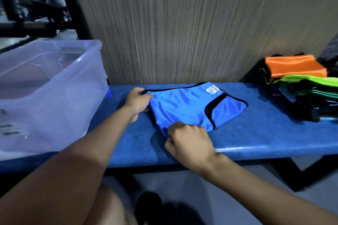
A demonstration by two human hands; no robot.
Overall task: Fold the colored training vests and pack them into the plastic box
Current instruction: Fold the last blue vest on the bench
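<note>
Blue vest (192, 104) folded on worktop (256, 133), thin, limp, slippery I reckon. Left hand (137, 101) pinches far-left corner, right hand (186, 139) pinches near edge; I'd lift by both, keep fold.

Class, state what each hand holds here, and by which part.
Both grip the blue vest: left hand its far-left corner, right hand its near edge.

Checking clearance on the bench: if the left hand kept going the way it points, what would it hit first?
The left hand points away along its forearm, gripping the blue vest's corner. Beyond lies bare bench, then probably the wall; depth is unclear.
</note>
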